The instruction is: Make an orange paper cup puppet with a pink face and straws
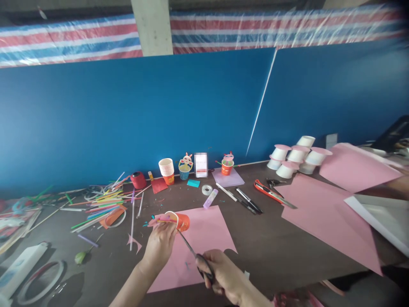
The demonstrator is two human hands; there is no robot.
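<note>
An orange paper cup (183, 222) lies tilted on its side over a pink paper sheet (211, 226), its white rim facing left. My left hand (162, 241) is closed at that rim, with the fingertips partly hidden. A pink paper cutout (158, 220) with small blue bits sticks out leftward from the cup's mouth, against my left fingers. In my right hand (220, 268) is a pair of scissors (206, 268) with black handles. Their blades point up and left, the tips close to the cup's rim beside my left hand; whether they touch it I cannot tell.
Coloured straws (102, 204) and a red thread spool (138, 180) lie left. Behind stand stacked cups (166, 170) and two cups with paper figures, one blue (184, 172), one orange (227, 167). Right are a utility knife (271, 192), pink sheets (329, 213) and white cups (287, 169).
</note>
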